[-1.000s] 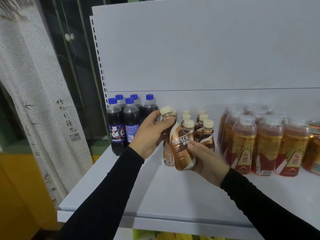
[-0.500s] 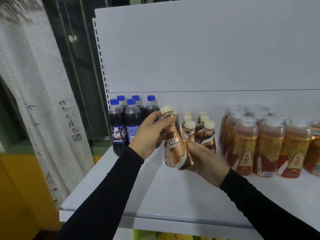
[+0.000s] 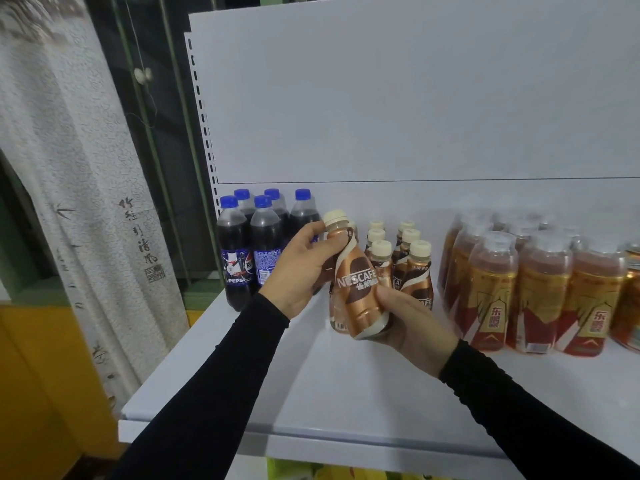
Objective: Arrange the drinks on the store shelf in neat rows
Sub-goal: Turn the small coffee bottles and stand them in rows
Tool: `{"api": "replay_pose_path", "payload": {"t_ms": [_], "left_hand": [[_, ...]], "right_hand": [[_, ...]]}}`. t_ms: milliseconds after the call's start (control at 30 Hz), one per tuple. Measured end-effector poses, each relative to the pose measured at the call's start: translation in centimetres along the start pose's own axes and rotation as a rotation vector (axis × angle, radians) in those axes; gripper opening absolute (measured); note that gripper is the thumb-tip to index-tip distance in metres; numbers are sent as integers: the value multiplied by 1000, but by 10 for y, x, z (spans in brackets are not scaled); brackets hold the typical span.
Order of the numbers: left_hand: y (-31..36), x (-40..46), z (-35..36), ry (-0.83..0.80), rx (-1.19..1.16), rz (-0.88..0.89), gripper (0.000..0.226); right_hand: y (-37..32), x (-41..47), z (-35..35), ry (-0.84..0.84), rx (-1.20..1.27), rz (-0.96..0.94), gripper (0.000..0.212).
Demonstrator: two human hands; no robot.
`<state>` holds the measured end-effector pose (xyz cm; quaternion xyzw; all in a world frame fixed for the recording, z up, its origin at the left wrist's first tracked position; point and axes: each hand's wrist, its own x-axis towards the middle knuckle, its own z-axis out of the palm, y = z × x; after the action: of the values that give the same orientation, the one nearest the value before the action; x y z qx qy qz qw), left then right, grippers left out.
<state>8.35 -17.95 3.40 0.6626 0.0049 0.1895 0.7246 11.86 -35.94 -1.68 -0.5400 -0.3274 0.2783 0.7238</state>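
Nescafé coffee bottle, a small bronze-and-cream plastic bottle with a cream cap, is held tilted at centre frame above the white metal shelf, in front of two rows of matching bottles. Left hand curls around its neck and shoulder; right hand cups its base. It looks light and rigid, with a glossy, likely slippery sleeve; the waist offers the surest hold.

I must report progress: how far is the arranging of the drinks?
Done: Pepsi bottles and gold tea bottles stand grouped. In hand: left hand and right hand hold one Nescafe bottle, tilted. Left: set it in the coffee rows.
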Motion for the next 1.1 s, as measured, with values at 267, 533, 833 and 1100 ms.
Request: {"api": "replay_pose_path", "payload": {"t_ms": [267, 533, 833, 1100], "left_hand": [[3, 0, 5, 109, 40, 74, 44], [2, 5, 0, 128, 109, 91, 39], [0, -2, -10, -33, 124, 40, 46], [0, 0, -14, 120, -2, -3, 43]], "right_hand": [[-5, 1, 4, 51, -346, -49, 50], [-4, 2, 2, 37, -217, -67, 44], [-3, 8, 4, 5, -137, -57, 36], [-11, 10, 7, -24, -351, -181, 63]]}}
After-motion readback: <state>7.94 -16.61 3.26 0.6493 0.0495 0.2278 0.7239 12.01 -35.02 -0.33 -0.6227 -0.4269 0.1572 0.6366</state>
